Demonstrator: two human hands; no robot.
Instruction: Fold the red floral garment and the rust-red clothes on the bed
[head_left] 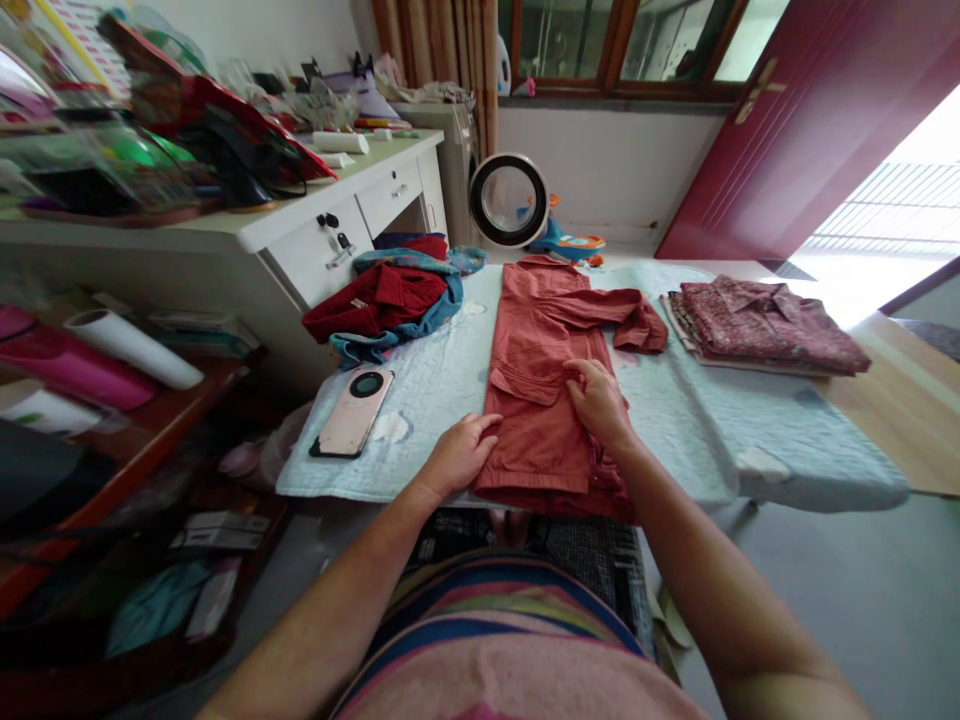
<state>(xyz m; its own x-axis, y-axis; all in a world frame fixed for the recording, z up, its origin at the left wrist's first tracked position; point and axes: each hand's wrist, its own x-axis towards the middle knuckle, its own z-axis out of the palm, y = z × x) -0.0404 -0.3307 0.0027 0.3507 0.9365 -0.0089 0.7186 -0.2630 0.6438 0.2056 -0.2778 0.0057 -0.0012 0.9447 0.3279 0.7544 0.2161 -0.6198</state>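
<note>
Two hands flat on a rust-red garment [541,400] laid lengthwise on a padded board [675,420].

Left hand [457,455], fingers spread and empty, pins the near left edge; right hand [598,400], open-palmed and gripping nothing, presses the folded middle near a pocket flap. Even pressure from both palms, stroking outward from the fold, would probably keep the layers aligned. A phone [352,412] lies just left of the cloth; a heap of red and blue clothes [386,300] sits beyond it; a folded patterned stack [765,325], possibly shirts, occupies the right, limiting spreading room.
</note>
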